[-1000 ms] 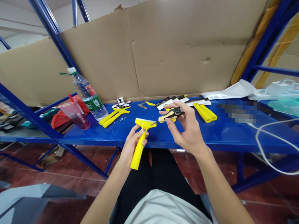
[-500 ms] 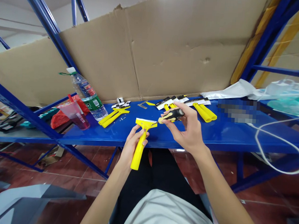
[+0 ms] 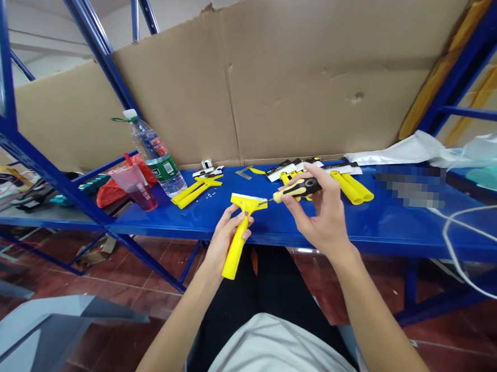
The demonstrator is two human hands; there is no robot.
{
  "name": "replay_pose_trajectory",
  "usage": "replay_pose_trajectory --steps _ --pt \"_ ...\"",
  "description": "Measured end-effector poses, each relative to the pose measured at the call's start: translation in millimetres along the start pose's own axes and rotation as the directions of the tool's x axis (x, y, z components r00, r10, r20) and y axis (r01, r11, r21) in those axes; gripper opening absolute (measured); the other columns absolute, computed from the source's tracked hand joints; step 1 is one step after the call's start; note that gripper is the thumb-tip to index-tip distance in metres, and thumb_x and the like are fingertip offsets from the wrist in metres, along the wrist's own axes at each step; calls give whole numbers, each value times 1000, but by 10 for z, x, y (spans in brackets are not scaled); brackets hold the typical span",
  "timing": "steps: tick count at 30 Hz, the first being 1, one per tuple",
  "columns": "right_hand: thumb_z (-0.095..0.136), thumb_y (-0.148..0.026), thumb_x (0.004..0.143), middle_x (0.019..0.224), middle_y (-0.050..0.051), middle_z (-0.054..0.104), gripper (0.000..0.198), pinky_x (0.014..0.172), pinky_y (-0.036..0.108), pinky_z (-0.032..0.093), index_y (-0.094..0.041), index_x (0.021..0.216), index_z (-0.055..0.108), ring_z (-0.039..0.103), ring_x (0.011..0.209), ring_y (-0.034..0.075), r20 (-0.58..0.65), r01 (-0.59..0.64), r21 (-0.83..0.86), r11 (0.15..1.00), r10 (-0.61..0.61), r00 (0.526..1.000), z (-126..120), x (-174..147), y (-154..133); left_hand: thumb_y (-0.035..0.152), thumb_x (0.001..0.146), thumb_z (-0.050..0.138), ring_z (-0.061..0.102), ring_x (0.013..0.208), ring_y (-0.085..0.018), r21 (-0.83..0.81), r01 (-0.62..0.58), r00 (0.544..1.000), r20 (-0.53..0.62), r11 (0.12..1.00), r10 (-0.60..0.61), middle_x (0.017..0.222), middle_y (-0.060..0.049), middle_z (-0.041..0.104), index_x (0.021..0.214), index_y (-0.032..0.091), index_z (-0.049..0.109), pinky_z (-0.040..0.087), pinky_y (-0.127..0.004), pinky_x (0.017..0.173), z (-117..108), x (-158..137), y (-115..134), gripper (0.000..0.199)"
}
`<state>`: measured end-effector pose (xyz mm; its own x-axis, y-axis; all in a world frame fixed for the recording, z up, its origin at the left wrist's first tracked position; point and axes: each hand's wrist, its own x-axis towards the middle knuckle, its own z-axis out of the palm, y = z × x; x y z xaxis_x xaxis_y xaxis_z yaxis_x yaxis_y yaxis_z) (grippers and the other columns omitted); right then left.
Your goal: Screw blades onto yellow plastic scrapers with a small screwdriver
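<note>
My left hand [image 3: 224,235] is closed around the neck of a yellow scraper [image 3: 237,247], its wide head and pale blade edge up and its handle pointing down. In my right hand [image 3: 324,216] is a screwdriver [image 3: 299,189] with a black and cream handle. Its thin shaft points left, and the tip meets the right end of the scraper head. Behind my right hand, other yellow scraper pieces are partly hidden. Two yellow handles [image 3: 351,188] lie to the right of it, and more yellow scrapers [image 3: 198,189] rest on the left.
A water bottle [image 3: 159,161] and a cup of red drink [image 3: 135,186] stand on the left of the blue table [image 3: 187,224]. Black-and-white packets [image 3: 284,168] lie at the back, before a cardboard wall [image 3: 297,82]. A white cable [image 3: 453,243] loops at the right.
The view has shifted slightly, so everything sits a little further right. Both hands keep their holds, and the screwdriver tip stays at the scraper head's right end.
</note>
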<state>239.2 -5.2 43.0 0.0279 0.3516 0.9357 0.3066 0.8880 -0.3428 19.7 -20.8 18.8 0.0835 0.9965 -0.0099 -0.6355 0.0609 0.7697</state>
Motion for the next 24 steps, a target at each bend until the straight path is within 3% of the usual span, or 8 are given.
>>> replay_pose_trajectory --steps 4,10,24 --pt "70 -36 107 143 11 68 66 102 55 69 -38 167 41 76 124 33 87 -48 80 996 41 995 -22 30 -80 15 83 89 74 90 -16 2 -9 1000 -14 1000 10 113 -8 73 127 21 63 47 -17 55 -13 3 16 52" --pt "75 -38 103 128 9 75 63 98 58 70 -38 161 50 80 114 35 -8 0 30 1000 0 1000 3 19 -62 14 87 85 73 91 -15 -20 1 1000 4 1000 -1 120 -11 73 130 21 62 47 -16 55 15 -13 51 49" --pt "73 -26 105 128 9 74 66 98 47 69 -36 165 48 79 113 29 44 14 42 999 -16 999 1 25 -103 20 83 91 73 88 -14 40 -25 999 -23 999 26 114 -8 74 130 21 64 48 -16 56 -15 0 14 55"
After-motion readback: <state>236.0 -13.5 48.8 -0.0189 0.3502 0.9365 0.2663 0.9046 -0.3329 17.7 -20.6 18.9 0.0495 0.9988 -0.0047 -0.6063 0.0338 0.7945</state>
